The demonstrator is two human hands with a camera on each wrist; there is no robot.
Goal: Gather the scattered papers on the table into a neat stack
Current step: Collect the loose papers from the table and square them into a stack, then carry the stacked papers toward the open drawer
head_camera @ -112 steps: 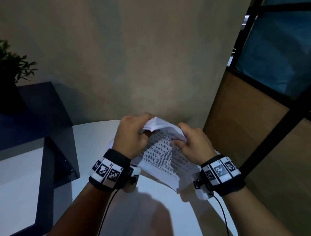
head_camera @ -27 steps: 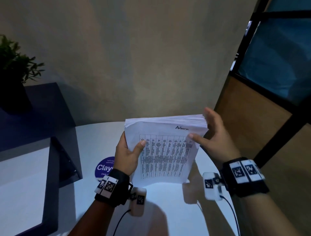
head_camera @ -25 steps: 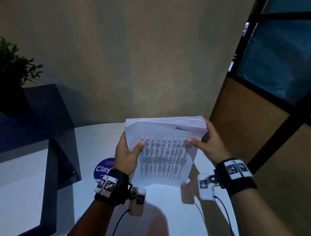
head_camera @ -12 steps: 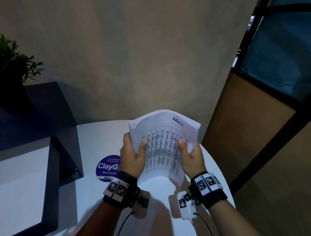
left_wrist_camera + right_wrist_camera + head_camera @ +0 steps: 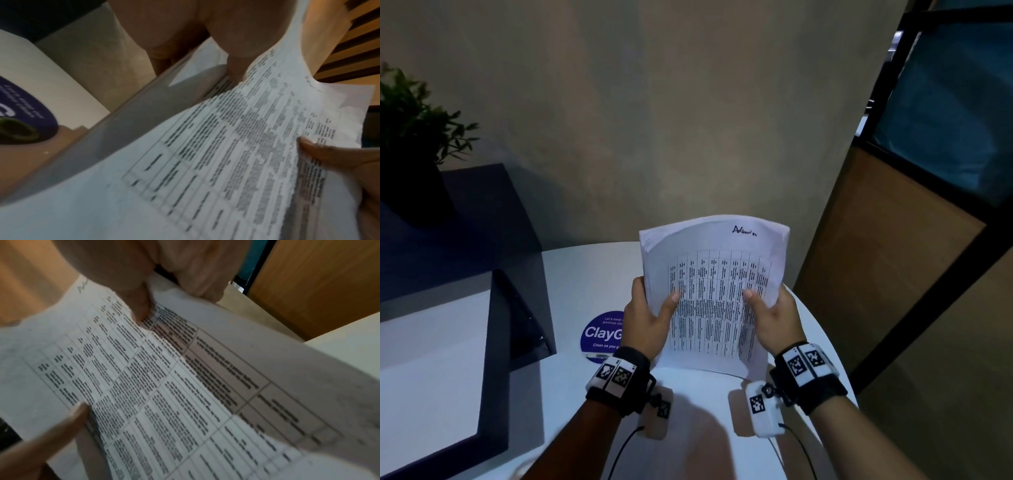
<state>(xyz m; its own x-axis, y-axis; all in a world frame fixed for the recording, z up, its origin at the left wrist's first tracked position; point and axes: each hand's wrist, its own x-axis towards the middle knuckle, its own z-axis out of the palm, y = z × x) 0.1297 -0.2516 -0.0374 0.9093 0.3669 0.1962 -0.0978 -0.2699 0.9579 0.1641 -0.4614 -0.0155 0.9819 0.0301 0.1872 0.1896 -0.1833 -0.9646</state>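
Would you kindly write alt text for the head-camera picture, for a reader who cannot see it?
Two hands hold a stack of papers up over a white table, the left hand gripping its left edge, the right hand its right edge, thumbs on the printed front sheet. A blue sticker lies on the table by the left hand.

Paper stack (image 5: 717,291) is held upright over the white bench (image 5: 571,274), top edge bowed. Left edge is gripped by the left hand (image 5: 647,322), right edge by the right hand (image 5: 774,318), thumbs laid on the printed table. Round blue sticker (image 5: 602,334) is partly hidden behind the left hand. Potted plant (image 5: 410,113) is seen far left.
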